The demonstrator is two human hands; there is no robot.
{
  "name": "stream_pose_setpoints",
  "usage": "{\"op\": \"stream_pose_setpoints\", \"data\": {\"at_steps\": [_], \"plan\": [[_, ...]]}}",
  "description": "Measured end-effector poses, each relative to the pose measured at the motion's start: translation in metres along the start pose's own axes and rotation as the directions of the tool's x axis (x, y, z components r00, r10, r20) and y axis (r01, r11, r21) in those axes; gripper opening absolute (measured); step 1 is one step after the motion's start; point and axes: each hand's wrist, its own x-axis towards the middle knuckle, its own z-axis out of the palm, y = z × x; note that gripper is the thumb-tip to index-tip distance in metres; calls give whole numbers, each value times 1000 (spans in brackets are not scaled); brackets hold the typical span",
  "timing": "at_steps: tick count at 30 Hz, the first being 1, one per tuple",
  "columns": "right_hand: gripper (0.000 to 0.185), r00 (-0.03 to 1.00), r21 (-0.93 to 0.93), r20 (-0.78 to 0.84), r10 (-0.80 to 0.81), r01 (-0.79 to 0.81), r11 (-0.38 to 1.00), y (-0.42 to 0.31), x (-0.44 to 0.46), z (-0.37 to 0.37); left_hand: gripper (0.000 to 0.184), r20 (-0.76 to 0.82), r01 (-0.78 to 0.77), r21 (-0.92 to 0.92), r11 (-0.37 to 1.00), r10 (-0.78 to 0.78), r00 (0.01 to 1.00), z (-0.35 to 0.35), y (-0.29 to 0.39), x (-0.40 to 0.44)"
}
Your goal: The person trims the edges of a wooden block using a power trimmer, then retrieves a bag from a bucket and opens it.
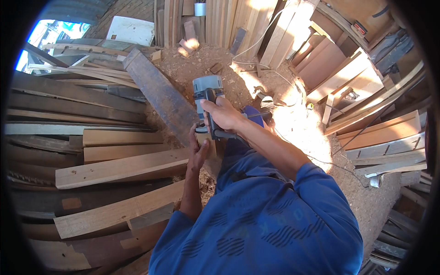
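Note:
My right hand (222, 113) wraps round the black handle of a grey and black corded power tool (207, 85); its exact kind I cannot make out. The tool's vented grey housing points away from me. Just below, my left hand (196, 149) closes round the edge of a pale piece of wood (211, 150), its fingertips close to a black loop on the tool. Whether those fingertips touch the loop I cannot tell. The tool's underside and much of the wood are hidden by my hands and clothing. A dark, worn plank (160, 91) slants away beside the tool.
Stacked boards (119, 169) fill the left side. Upright planks (220, 25) lean at the back, and more timber (385, 133) stands on the right. A cord (316, 158) crosses the sawdust-covered floor (357, 192). A pale panel (130, 30) rests at the back left.

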Motion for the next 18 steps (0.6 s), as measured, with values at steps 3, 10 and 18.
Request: {"op": "stream_pose_setpoints", "data": {"at_steps": [3,10,18], "plan": [[35,1000,-10,-3,-11,11,1000,-4,-1,3,70,-4,-4,4,1000,4,1000,-1,1,0],[34,1000,-40,-5,-11,11,999,-4,4,5,72,-18,26,9,1000,-25,1000,-2,4,-1],[33,1000,0,-26,3,-3,1000,-5,4,7,70,-16,9,21,1000,-9,1000,-4,5,-1]]}}
